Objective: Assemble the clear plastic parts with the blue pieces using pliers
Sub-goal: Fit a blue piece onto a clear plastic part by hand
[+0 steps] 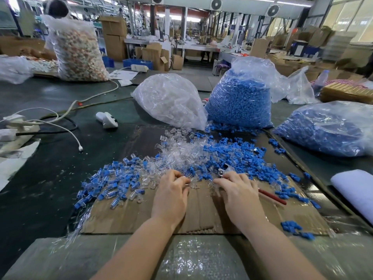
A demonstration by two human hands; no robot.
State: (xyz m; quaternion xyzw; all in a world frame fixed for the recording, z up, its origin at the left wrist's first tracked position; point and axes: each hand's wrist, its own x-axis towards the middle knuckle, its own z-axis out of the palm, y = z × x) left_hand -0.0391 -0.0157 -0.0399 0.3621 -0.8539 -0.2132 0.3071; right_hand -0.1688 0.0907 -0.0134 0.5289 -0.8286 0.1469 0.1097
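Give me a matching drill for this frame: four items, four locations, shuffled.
Items:
1. pliers
2. bag of clear parts
3. assembled pieces pile
4. white cloth

Locations:
A. far right edge of the table
B. under the right hand, red handle sticking out to the right
C. on the cardboard, left of the left hand
D. behind the loose pile, left of the bag of blue pieces

Pairs: 1-B, 2-D, 3-C, 4-A
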